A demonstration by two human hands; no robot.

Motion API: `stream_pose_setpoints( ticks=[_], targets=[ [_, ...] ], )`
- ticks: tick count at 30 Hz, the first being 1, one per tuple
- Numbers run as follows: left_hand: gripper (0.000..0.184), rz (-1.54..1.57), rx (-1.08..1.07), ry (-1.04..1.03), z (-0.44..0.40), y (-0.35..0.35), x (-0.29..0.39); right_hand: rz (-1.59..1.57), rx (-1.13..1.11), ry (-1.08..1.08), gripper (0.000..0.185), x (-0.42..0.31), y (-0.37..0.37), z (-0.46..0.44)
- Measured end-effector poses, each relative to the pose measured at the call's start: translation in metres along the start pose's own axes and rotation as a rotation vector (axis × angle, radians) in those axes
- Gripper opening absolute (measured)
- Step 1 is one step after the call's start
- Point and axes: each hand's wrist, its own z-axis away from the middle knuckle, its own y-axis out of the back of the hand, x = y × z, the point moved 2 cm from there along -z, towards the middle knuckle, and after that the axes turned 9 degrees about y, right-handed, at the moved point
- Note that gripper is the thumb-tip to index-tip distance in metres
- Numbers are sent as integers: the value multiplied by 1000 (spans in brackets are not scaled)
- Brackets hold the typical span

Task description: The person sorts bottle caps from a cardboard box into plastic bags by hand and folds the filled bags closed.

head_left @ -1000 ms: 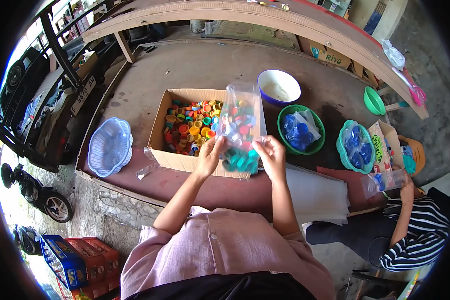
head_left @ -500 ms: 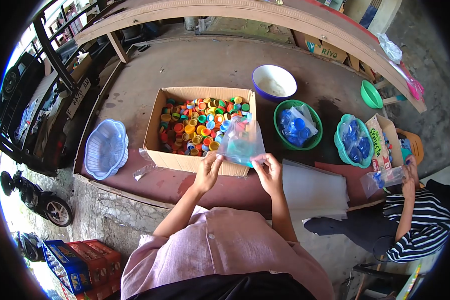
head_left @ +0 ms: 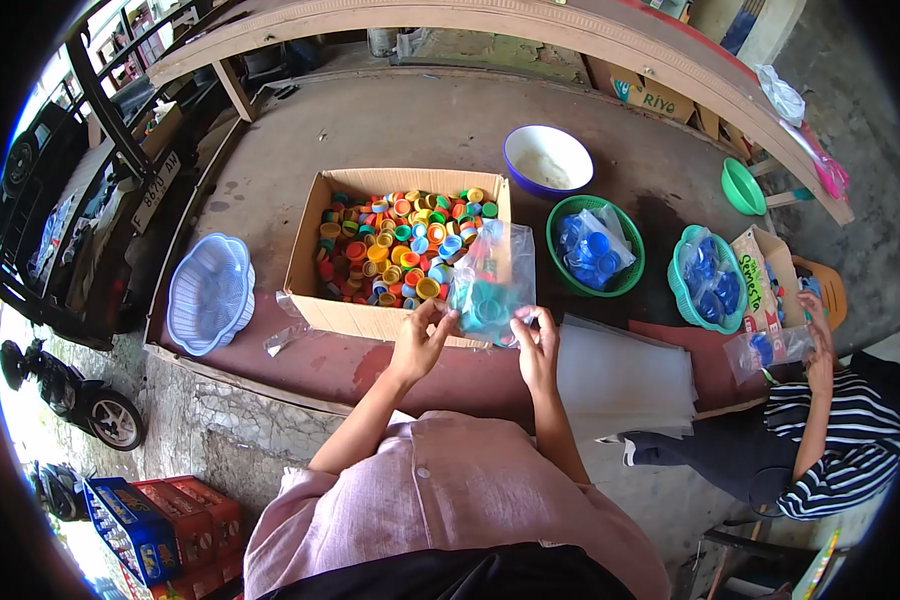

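Observation:
A clear plastic bag [head_left: 508, 262] hangs between my two hands at the near right corner of a cardboard box. Green bottle caps [head_left: 487, 303] show through its lower part; I cannot tell how many. My left hand [head_left: 422, 343] pinches the bag's left lower corner. On the opposite corner, my right hand [head_left: 537, 343] has thumb and fingers closed. The cardboard box [head_left: 355, 319] is full of loose bottle caps [head_left: 380, 250] in red, orange, yellow, green and blue.
A pale blue basket [head_left: 210, 295] stands left. Right of the box are a white bowl [head_left: 548, 160], a green basket [head_left: 638, 262] with bagged blue caps, another green basket [head_left: 710, 325] and flat plastic sheets [head_left: 625, 375]. A co-worker in a striped top [head_left: 850, 440] holds a bag.
The bag has tilted and flattened between my hands, so the green caps inside show more plainly. The co-worker's upper hand has shifted up, away from their bag.

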Motion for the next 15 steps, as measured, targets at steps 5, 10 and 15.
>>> stream_pose_setpoints(
  ticks=[5, 10, 15],
  targets=[
    [18, -161, 87, 3, 5, -1, 16, 24, 27, -51, 12, 3, 0, 1],
    [18, -254, 117, -88, -7, -3, 30, 215, -13, -28, 9, 1, 2, 1],
    [17, -31, 42, -25, -28, -6, 18, 150, 13, -52, 12, 3, 4, -2]
  ],
)
